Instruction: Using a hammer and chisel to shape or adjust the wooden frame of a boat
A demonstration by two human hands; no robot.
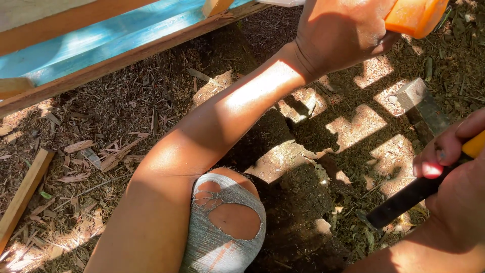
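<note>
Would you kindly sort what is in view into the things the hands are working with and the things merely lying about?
In hand:
- orange handle, gripped by the left hand
- black tool with yellow end, gripped by the right hand

Lying about:
- grey block
- wooden strip
- blue and wood frame
- wood chips

A blue board point(116, 35) in a wooden frame point(126, 56) is lying across the upper left. A loose wooden strip point(22, 194) is resting on mulch point(126, 111). A grey block point(419, 103) is sitting in sunlight at right.
</note>
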